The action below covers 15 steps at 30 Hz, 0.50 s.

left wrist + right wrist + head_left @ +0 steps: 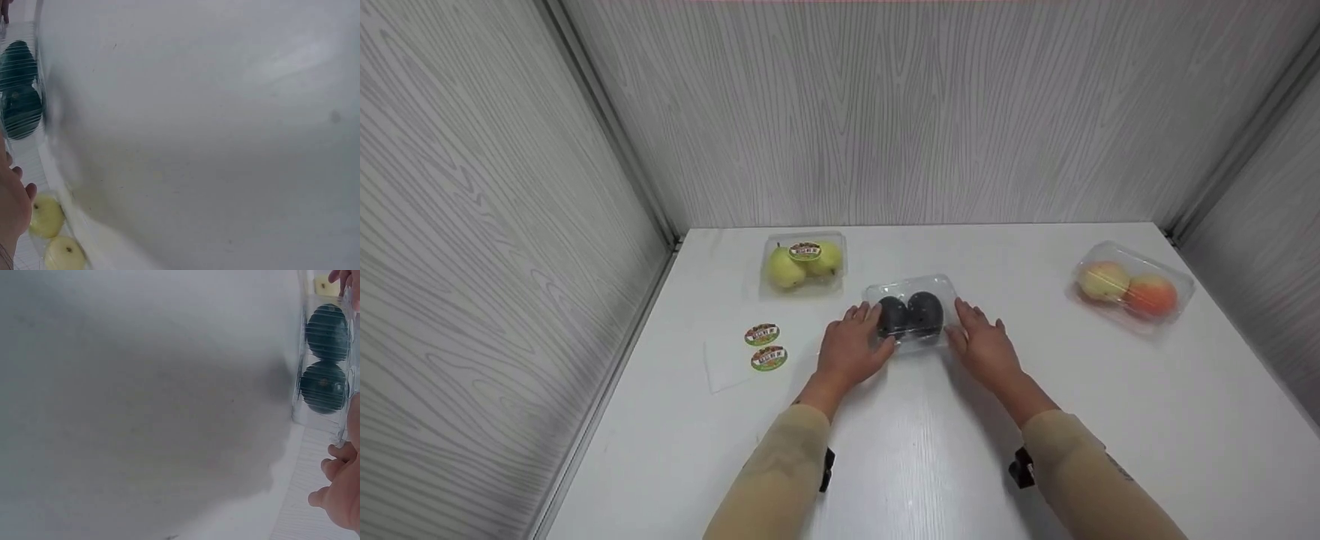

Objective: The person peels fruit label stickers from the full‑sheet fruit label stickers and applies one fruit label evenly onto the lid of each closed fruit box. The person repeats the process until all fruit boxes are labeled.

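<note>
A clear plastic clamshell box (pixel 911 286) with two dark, rounded fruits (pixel 925 311) in it lies between the hands, at the middle of the table. My left hand (pixel 851 346) holds its left side, thumb at the near corner. On the opposite side my right hand (pixel 986 351) grips the box by its right edge. In the right wrist view, fingers (pixel 342 453) of that hand meet a corner of the box. Only part of the left hand (pixel 14 202) shows in the left wrist view.
A clear box of yellow-green pears (pixel 787 268) with an oval label (pixel 805 251) stands at the back left. Another clear box with two yellow-red fruits (pixel 1151 295) is at the right. Two oval stickers (pixel 769 358) lie on a backing sheet (pixel 727 367) at the left.
</note>
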Available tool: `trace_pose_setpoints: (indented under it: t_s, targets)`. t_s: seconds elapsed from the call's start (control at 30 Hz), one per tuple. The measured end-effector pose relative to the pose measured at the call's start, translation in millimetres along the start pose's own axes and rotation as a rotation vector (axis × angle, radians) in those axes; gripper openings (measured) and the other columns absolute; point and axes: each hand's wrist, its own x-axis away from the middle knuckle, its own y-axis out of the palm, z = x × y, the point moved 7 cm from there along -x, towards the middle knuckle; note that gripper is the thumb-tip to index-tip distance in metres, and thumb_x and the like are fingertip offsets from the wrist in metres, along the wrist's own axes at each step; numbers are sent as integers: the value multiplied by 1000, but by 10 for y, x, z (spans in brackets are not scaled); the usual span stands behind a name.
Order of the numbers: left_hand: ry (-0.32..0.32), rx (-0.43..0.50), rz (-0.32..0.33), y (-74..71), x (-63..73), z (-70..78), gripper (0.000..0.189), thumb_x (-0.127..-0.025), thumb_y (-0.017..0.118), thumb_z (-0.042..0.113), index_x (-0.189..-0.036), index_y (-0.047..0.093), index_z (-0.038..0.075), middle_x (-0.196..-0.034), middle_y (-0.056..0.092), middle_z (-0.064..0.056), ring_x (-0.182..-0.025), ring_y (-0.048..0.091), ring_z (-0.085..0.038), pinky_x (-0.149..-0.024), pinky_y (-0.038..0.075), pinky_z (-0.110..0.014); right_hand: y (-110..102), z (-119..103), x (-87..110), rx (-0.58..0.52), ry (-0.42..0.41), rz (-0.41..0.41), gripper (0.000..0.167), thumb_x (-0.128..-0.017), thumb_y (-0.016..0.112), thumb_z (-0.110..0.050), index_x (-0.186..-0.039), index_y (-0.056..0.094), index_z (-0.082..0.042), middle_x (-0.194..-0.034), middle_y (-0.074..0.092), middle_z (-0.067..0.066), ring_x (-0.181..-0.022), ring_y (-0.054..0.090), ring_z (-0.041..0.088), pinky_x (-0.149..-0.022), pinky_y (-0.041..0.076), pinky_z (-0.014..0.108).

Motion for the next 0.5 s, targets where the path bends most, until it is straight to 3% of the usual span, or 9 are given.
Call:
trace_pose_setpoints:
  t_s: [0.5]
  targets:
    - [37,7,-45,-7,-35,-49,70,-105,51,51,-162,45,10,-162,47,-15,-151,43,-35,-114,43,-53,0,-66,55,17,39,23,65,-112,50,-37,-163,35,0,-160,45,25,-150,39,45,-124,20,66]
